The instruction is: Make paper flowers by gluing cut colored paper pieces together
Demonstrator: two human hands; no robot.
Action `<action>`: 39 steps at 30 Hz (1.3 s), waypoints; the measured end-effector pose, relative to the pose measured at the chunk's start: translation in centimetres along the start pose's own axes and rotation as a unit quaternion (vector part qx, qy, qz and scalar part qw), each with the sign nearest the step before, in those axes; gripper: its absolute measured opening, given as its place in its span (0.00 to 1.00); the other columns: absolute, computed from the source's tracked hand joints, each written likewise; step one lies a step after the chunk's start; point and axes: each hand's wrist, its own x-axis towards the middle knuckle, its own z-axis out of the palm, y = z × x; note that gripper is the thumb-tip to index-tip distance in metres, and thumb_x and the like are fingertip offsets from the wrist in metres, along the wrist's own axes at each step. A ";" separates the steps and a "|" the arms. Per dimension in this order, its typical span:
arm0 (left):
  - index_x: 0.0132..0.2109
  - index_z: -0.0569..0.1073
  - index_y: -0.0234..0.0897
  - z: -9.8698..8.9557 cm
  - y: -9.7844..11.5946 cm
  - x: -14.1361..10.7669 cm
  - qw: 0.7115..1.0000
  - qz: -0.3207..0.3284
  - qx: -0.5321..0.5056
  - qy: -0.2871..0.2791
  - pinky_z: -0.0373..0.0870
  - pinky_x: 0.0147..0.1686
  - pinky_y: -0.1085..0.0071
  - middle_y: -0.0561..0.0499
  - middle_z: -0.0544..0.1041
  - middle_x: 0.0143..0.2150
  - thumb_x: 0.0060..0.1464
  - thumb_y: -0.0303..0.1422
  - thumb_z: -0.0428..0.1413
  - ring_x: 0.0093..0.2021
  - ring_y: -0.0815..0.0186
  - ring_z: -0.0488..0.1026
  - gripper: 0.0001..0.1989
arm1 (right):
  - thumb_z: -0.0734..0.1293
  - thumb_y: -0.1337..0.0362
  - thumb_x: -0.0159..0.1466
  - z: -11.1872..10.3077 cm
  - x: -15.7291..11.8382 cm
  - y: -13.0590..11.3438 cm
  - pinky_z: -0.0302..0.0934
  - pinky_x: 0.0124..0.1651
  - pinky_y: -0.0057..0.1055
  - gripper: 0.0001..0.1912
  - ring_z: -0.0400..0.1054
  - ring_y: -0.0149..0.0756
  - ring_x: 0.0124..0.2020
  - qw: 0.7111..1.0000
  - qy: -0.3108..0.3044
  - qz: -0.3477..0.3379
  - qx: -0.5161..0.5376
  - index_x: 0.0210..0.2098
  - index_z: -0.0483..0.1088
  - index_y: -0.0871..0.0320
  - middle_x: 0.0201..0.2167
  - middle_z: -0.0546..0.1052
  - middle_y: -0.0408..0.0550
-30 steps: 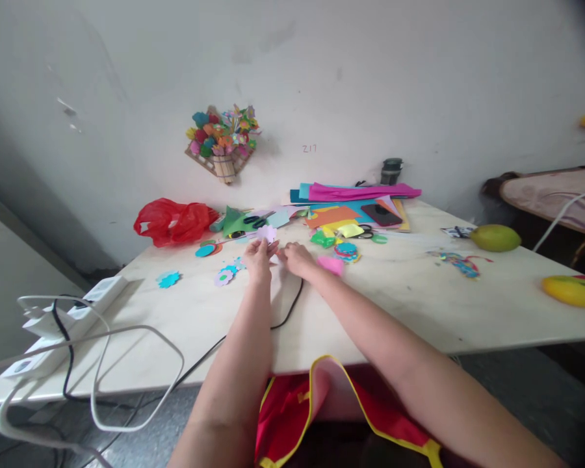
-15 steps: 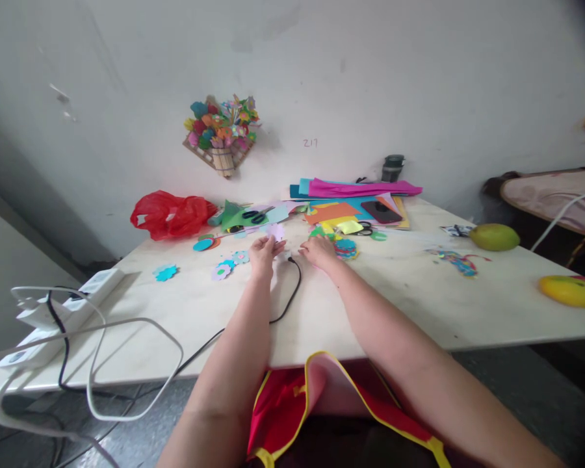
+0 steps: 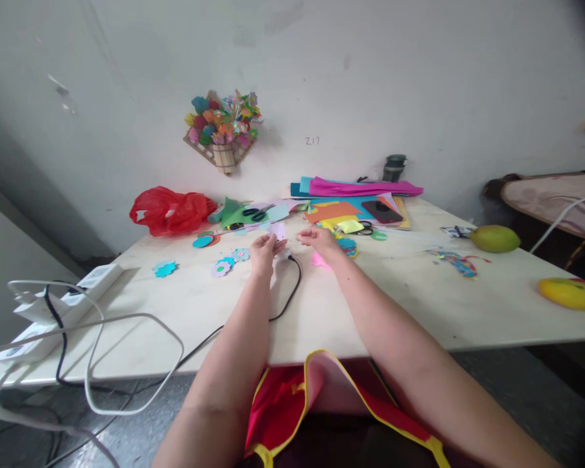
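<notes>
My left hand [image 3: 264, 251] is closed in a pinch on a piece of lilac paper [image 3: 277, 230], held upright over the middle of the table. Just to its right, my right hand [image 3: 320, 240] has its thumb and fingertips pressed together, pointing at the left hand. Whatever it pinches is too small to make out. Under the right wrist lies a bright pink paper piece [image 3: 320, 261], and behind that wrist a stack of blue paper shapes [image 3: 347, 246] partly shows. Paper flowers [image 3: 221, 268] in lilac and blue lie left of my left hand.
A black cable [image 3: 292, 300] runs between my forearms. White power strips [image 3: 91, 289] with looping cords stand at left. Along the back are a red plastic bag [image 3: 171, 211], scissors [image 3: 254, 213], coloured sheets [image 3: 334, 212] and a phone [image 3: 382, 212]. Mangoes [image 3: 494, 238] lie at right.
My right hand has risen off the table beside the paper stack, its fingertips now pinched near the left hand. The pink paper beneath shows more. My left hand still holds the lilac paper.
</notes>
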 end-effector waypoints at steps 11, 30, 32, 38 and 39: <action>0.31 0.68 0.32 -0.1 -0.3 0.1 1.000 -0.008 0.006 -0.024 0.76 0.33 0.72 0.52 0.74 0.23 0.46 0.31 0.64 0.29 0.63 0.79 0.11 | 0.77 0.57 0.43 -0.2 -1.3 -2.8 0.62 0.35 0.28 0.16 0.66 0.27 0.27 0.956 -0.104 0.006 0.275 0.29 0.75 0.58 0.27 0.77 0.43; 0.31 0.69 0.31 -0.2 -0.6 0.4 0.999 -0.005 0.016 -0.044 0.75 0.32 0.72 0.52 0.73 0.23 0.47 0.29 0.63 0.29 0.62 0.79 0.10 | 0.73 0.48 0.48 -0.5 -1.3 -2.5 0.58 0.26 0.26 0.20 0.64 0.28 0.22 0.953 -0.130 0.011 0.274 0.25 0.69 0.58 0.21 0.72 0.42; 0.32 0.70 0.31 -0.2 -0.6 0.5 0.999 -0.010 0.020 -0.044 0.75 0.31 0.73 0.52 0.74 0.24 0.47 0.30 0.63 0.29 0.62 0.79 0.10 | 0.72 0.46 0.49 -0.6 -1.3 -2.5 0.55 0.23 0.25 0.21 0.63 0.27 0.21 0.961 -0.128 0.015 0.246 0.25 0.69 0.58 0.20 0.72 0.42; 0.31 0.71 0.30 -0.1 -0.6 0.4 0.997 -0.012 0.036 -0.063 0.75 0.30 0.72 0.51 0.74 0.26 0.46 0.30 0.64 0.29 0.62 0.79 0.09 | 0.70 0.44 0.51 -0.2 -1.4 -2.4 0.47 0.17 0.23 0.23 0.57 0.23 0.15 0.981 -0.125 0.001 0.147 0.24 0.69 0.60 0.16 0.70 0.41; 0.31 0.72 0.31 -0.1 -0.6 0.4 0.997 -0.012 0.041 -0.068 0.75 0.30 0.72 0.50 0.74 0.27 0.46 0.30 0.64 0.28 0.63 0.79 0.09 | 0.69 0.45 0.52 -0.1 -1.4 -2.3 0.47 0.17 0.23 0.22 0.56 0.23 0.15 0.984 -0.120 -0.007 0.135 0.25 0.70 0.60 0.16 0.70 0.41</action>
